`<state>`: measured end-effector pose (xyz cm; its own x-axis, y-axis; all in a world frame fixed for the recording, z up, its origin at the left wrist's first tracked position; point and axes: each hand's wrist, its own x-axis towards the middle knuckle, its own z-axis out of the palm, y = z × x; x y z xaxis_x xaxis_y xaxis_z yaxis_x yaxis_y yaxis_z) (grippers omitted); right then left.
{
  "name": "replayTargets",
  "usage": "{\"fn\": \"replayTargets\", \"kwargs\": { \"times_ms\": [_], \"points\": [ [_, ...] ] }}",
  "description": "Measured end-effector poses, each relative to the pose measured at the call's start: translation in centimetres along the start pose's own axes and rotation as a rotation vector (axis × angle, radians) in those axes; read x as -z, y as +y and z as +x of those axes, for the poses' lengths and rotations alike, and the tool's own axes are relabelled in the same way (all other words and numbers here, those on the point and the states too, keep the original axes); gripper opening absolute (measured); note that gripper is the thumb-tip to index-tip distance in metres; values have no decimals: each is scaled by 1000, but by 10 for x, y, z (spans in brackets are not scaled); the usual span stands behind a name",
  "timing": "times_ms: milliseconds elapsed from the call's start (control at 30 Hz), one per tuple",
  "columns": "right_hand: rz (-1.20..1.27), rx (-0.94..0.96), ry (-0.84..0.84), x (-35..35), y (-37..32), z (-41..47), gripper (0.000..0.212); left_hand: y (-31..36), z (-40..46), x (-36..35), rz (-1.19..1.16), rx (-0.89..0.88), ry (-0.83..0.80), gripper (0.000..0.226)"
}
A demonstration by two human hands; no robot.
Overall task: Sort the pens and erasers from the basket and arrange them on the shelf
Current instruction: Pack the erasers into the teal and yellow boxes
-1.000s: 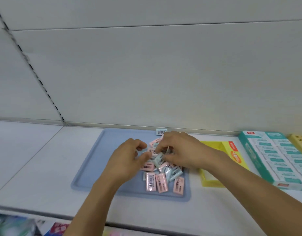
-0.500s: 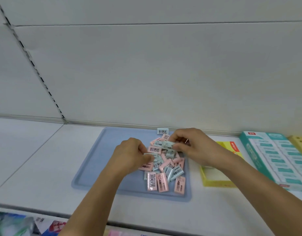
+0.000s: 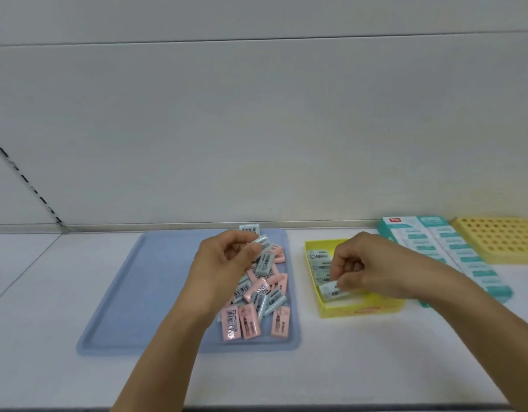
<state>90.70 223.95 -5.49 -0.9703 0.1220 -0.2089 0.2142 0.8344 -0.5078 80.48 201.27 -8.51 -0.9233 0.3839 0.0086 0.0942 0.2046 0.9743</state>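
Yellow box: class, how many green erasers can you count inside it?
4 visible in the yellow box. Three lie stacked along its left side; the fourth is pinched by the right hand near the front. More may hide under that hand.

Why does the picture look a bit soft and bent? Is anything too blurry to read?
Head view: wide-angle lens bows the shelf edge; lighting flat, shadows faint; print on the erasers smeared, barely legible; the right hand over the yellow box slightly soft.
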Motion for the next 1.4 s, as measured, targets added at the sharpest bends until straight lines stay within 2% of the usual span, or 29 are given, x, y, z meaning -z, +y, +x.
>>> {"fn": "replayTargets", "kwargs": {
  "times_ms": [233, 500, 567, 633, 700, 800, 900, 967, 1033, 1100, 1167, 1400],
  "points": [
    [-126, 10, 90, -22, -4, 0, 8, 3, -5, -16, -8, 21, -96, 15],
    [-241, 101, 137, -27, 0, -2, 9, 5, -9, -19, -106, 101, -89, 17],
    [-164, 164, 238, -24, 1, -3, 11, 7, -8, -19, -123, 104, -93, 15],
    [-21, 269, 368, -21, -1, -3, 25, 9, -8, -20, -116, 97, -117, 13],
    [28, 394, 412, -16, -7, -3, 35, 14, -9, -24, -132, 89, -165, 13],
    [-55, 496, 435, -13, -13, -5, 25, 21, -10, -32, -173, 86, -243, 13],
    [-85, 452, 429, -10, -8, -10, 16, 24, -13, -39, -176, 86, -271, 14],
    [-59, 346, 404, -8, 0, -14, 12, 21, -15, -43, -83, 29, -257, 12],
    [-32, 262, 347, -5, 8, -17, 8, 14, -18, -46, 153, -133, -253, 7],
    [-42, 236, 259, -5, 11, -19, 4, 5, -21, -46, 434, -332, -323, 13],
    [-84, 203, 166, -7, 10, -21, 6, -3, -23, -47, 613, -424, -384, 21],
    [-138, 174, 79, -12, 8, -22, 5, -12, -24, -50, 758, -571, -413, 28]
  ]
}}
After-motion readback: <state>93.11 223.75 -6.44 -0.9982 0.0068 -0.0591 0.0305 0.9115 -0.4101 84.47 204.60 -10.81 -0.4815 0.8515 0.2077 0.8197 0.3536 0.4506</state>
